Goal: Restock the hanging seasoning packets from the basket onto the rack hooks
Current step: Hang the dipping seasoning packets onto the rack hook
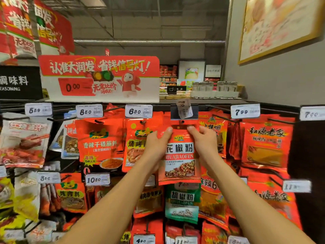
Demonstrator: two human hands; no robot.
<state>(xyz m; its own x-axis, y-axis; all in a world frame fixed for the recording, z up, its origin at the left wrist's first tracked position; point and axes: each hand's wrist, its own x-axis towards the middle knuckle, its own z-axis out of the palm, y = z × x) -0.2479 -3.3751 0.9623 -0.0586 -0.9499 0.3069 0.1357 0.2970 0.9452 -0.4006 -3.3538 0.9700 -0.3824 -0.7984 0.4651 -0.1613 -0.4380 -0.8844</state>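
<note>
Both hands, left and right, pinch the red packet by its top corners (its hook mostly hidden); the price tag above is blurred.

Grey wall, framed poster, red promo sign, dim ceiling

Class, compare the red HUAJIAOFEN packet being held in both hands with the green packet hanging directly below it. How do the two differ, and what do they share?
The red HUAJIAOFEN packet has a red top and border; the green packet is green. The red one is pinched at its top corners by the left hand and right hand; nothing touches the green one. The red one overlaps the green one's top edge. Both carry a white band with three large characters above a product picture.
</note>
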